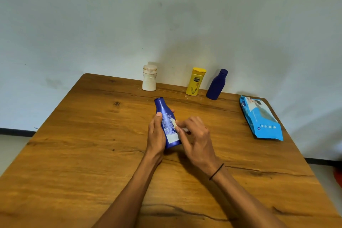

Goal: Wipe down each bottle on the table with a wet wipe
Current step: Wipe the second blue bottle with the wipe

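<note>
My left hand (pixel 157 135) grips a blue bottle (pixel 165 116) above the middle of the wooden table (pixel 74 153), its cap pointing away from me. My right hand (pixel 196 135) presses a small folded white wet wipe (pixel 175 123) against the bottle's printed label side. Along the far edge stand a white bottle (pixel 149 78), a yellow bottle (pixel 195 82) and a dark blue bottle (pixel 216 85), all upright and apart from my hands.
A blue pack of wet wipes (pixel 261 118) lies flat near the table's right edge. A pale wall rises directly behind the far edge. Floor shows past the left and right table edges.
</note>
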